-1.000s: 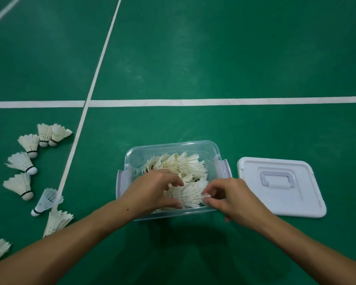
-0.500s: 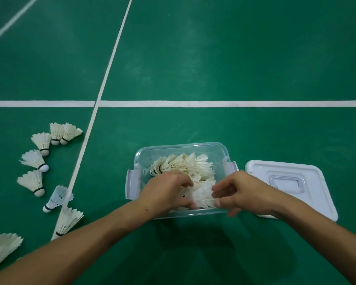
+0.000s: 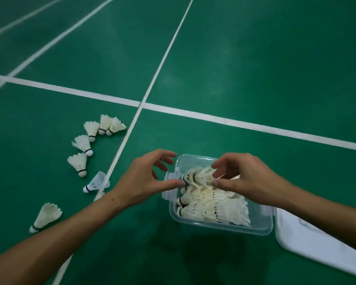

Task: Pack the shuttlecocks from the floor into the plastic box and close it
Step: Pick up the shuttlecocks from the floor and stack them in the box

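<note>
Now white feather shuttlecock row [image 3: 199, 178] lies 3 o'clock of spread L hand [image 3: 146, 179]; R hand [image 3: 243, 175] pinches its skirt.

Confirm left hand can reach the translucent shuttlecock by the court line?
Probably yes: the left hand is open at the left edge of the box, the shuttlecock lies just to its left, and only bare floor separates them.
</note>
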The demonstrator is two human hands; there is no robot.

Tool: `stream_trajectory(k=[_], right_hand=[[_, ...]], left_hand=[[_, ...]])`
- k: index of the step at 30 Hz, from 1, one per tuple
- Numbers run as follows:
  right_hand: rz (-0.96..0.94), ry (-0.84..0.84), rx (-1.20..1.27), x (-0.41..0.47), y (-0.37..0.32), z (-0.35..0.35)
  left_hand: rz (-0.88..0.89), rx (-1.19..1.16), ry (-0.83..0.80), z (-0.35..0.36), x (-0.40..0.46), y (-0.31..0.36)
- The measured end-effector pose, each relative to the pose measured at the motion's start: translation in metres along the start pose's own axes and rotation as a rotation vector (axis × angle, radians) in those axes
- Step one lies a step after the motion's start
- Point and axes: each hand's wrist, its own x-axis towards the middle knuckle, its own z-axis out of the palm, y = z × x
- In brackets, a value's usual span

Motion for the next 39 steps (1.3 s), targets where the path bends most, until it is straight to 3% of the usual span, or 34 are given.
stream_trajectory(k=[6, 11, 20, 27, 34, 39], right_hand=[[-0.149, -0.1, -0.052, 0.068, -0.071, 0.07], [-0.216, -0.181, -0.027, 0.111, -0.109, 0.147], [-0.136, -0.271, -0.104, 0.14, -0.119, 0.276], [-0.127, -0.201, -0.188, 0.138, -0.118, 0.313], [-0.164, -0.193, -0.189, 0.134, -0.116, 0.313], [-0.169, -0.191, -0.169, 0.131, -0.111, 0.309]], left_hand=[[-0.125, 0.022, 0.155, -0.071, -0.045, -0.063], [-0.251, 0.13, 0.193, -0.123, -0.082, -0.137], [-0.254, 0.544, -0.097, -0.143, -0.094, -0.21], [-0.218, 0.745, -0.356, -0.121, -0.056, -0.22], [-0.2, 0.764, -0.255, -0.157, -0.08, -0.209], [-0.037, 1.055, -0.342, -0.202, -0.133, -0.194]])
